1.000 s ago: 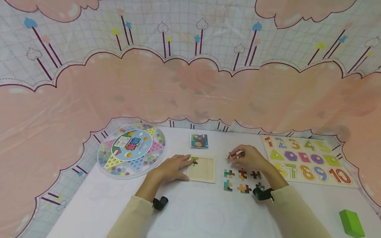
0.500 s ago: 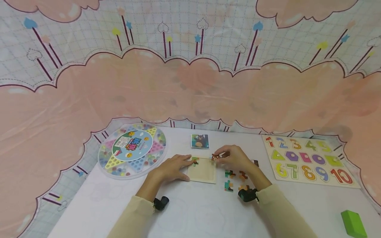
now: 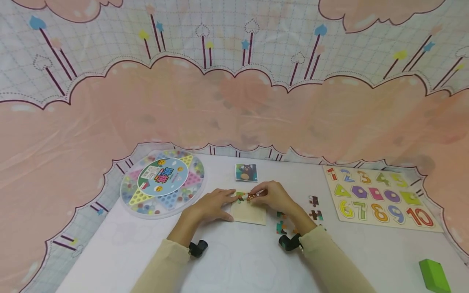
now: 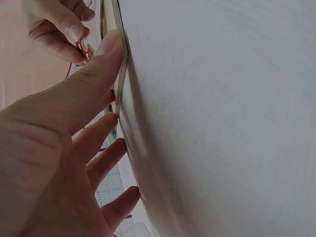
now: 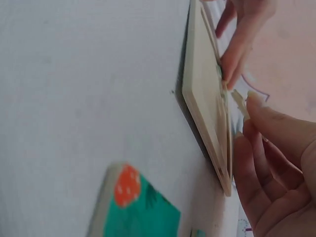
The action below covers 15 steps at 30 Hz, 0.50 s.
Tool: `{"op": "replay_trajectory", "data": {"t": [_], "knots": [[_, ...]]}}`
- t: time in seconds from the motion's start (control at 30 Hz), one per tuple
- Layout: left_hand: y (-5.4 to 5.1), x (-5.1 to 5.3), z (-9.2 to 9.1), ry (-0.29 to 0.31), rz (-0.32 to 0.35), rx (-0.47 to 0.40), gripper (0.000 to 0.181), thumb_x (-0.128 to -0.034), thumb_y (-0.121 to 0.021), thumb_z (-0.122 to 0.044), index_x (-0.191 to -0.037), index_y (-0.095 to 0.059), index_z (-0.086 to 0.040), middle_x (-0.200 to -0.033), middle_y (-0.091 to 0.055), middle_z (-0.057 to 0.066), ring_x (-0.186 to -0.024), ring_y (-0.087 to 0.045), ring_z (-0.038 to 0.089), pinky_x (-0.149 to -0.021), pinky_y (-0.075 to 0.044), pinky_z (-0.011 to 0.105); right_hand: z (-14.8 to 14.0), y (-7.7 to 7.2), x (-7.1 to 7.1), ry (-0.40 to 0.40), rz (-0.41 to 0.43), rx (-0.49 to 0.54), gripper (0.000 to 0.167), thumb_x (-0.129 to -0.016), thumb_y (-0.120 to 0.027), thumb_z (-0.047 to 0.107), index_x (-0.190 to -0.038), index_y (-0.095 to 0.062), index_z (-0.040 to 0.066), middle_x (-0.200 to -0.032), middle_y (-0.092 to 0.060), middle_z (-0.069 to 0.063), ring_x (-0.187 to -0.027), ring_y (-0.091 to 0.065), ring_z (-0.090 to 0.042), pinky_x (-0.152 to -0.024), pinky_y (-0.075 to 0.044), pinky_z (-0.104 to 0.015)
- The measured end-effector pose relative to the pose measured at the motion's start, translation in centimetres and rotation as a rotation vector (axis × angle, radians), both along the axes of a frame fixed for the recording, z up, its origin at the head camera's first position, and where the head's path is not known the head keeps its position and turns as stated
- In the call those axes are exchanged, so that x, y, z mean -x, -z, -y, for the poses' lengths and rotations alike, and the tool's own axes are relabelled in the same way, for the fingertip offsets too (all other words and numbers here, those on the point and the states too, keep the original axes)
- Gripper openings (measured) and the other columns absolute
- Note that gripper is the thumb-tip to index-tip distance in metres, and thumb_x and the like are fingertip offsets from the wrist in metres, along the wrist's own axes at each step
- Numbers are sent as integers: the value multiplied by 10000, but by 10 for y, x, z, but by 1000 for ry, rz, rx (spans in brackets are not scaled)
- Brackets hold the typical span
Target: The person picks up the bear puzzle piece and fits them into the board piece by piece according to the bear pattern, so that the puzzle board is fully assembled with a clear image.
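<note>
A shallow wooden puzzle tray lies on the white table, with one puzzle piece in its upper left corner. My left hand rests against the tray's left side; its thumb and fingers are fairly straight and spread along the edge. Between thumb and fingertips, my right hand pinches a small brown jigsaw puzzle piece over the tray's upper part, beside the piece lying there. In the right wrist view the pinched piece appears tilted, above the tray surface. Loose puzzle pieces lie right of the tray, some hidden under my right forearm.
Behind the tray sits a square bear picture card. A round board game with marbles is at left, a number puzzle board at right. The green block stands front right. A patterned cloth hangs behind.
My right hand has moved left with the puzzle piece, from above the loose pieces to over the tray. The left hand has stayed at the tray's left edge.
</note>
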<state>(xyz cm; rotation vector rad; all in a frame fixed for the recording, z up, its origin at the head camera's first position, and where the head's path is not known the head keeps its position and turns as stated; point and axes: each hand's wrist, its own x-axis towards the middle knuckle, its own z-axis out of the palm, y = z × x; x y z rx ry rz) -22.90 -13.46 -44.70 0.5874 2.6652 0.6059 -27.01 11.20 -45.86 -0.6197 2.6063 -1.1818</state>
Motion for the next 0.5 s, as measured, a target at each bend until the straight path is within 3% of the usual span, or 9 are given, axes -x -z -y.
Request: {"op": "replay_trajectory", "data": {"t": [0.23, 0.5], "knots": [[0, -1, 1, -2, -6, -13, 723, -864, -795, -370, -1511, -511, -221, -1668, -374, 14, -1547, -325, 306, -1232, -307, 595, 13, 5, 2, 62, 4, -44, 191, -839, -838, 191, -1018, -813, 132, -1058, -784, -51, -805, -638, -94, -654, -512, -201], [2, -1, 1, -1, -7, -5, 727, -861, -797, -378, -1512, -509, -230, -1668, -374, 10, -1545, -330, 311, -1228, -322, 585, 19, 6, 2, 93, -19, -90, 171, -819, -854, 184, -980, -824, 134, -1039, -761, -43, -850, -645, -115, -706, -517, -218]]}}
